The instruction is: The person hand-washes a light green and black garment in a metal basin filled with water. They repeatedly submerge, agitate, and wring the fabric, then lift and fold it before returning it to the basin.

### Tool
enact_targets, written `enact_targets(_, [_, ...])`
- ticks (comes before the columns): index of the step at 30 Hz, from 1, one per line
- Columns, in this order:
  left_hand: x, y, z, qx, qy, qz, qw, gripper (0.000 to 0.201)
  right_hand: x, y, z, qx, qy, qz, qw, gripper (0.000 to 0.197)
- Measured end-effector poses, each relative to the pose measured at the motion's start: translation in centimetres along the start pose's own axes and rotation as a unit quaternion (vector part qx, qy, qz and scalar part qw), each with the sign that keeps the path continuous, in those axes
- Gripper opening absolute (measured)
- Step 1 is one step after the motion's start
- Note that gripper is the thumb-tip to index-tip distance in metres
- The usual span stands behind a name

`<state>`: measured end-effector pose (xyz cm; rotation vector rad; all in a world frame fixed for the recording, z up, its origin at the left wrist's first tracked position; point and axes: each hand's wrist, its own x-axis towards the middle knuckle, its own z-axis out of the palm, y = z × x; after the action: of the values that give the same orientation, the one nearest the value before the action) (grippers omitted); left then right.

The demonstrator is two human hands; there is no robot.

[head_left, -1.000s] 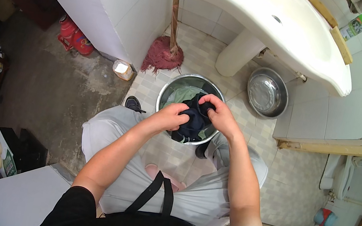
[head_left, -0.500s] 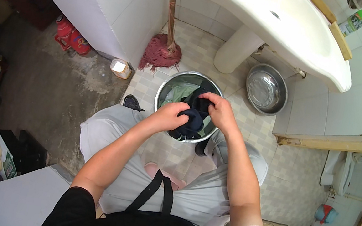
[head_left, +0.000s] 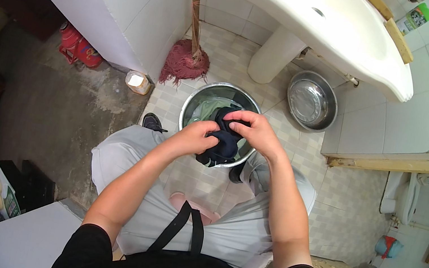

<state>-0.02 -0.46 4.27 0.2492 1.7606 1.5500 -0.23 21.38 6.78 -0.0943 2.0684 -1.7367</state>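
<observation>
Both my hands grip a dark navy piece of cloth (head_left: 222, 144) above a round metal basin (head_left: 192, 100) on the tiled floor between my feet. The cloth is bunched up, so I cannot tell what garment it is. My left hand (head_left: 195, 137) pinches its left side near the basin's near rim. With thumb and fingers, my right hand (head_left: 256, 131) holds the upper right part. Light green cloth (head_left: 212, 106) lies inside the basin, behind the dark piece. The dark cloth and my hands hide much of the basin's inside.
A white pedestal sink (head_left: 273, 58) stands beyond the basin. A second metal basin (head_left: 336, 107) is to its right. At the left are a red mop (head_left: 187, 61), a jar with a pale label (head_left: 138, 82) and a red bottle (head_left: 88, 54). I sit on something pink (head_left: 200, 212).
The dark cloth is more bunched, and my right fingers have shifted on it. The whole view has moved slightly, so the surroundings sit a little further left and higher.
</observation>
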Motion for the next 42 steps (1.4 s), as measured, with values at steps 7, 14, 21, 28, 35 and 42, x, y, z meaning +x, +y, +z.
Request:
enact_targets(7, [0.0, -0.4, -0.2, -0.001, -0.001, -0.017, 1.000, 0.010, -0.8, -0.1, 0.3, -0.069, -0.059, -0.051, 0.995, 0.052])
enact_targets(14, [-0.5, -0.2, -0.1, 0.007, -0.030, -0.044, 0.999, 0.008, -1.4, 0.3, -0.3, -0.112, -0.138, -0.062, 0.982, 0.044])
enact_targets(21, [0.0, 0.3, 0.5, -0.010, -0.042, -0.080, 0.996, 0.006, -2.0, 2.5, 2.5, -0.283, -0.014, -0.071, 0.956, 0.043])
enact_targets(28, [0.3, 0.5, 0.3, -0.008, -0.001, -0.073, 0.997, 0.012, -1.5, 1.8, 2.3, -0.313, 0.021, -0.077, 0.946, 0.034])
enact_targets(35, [0.9, 0.2, -0.9, -0.118, 0.032, -0.003, 0.993, 0.036, -0.6, 1.3, -1.2, -0.230, 0.260, -0.044, 0.937, 0.026])
enact_targets(42, [0.2, 1.3, -0.3, -0.104, 0.022, -0.046, 0.993, 0.040, -0.9, 1.5, -1.7, -0.203, 0.302, -0.059, 0.930, 0.029])
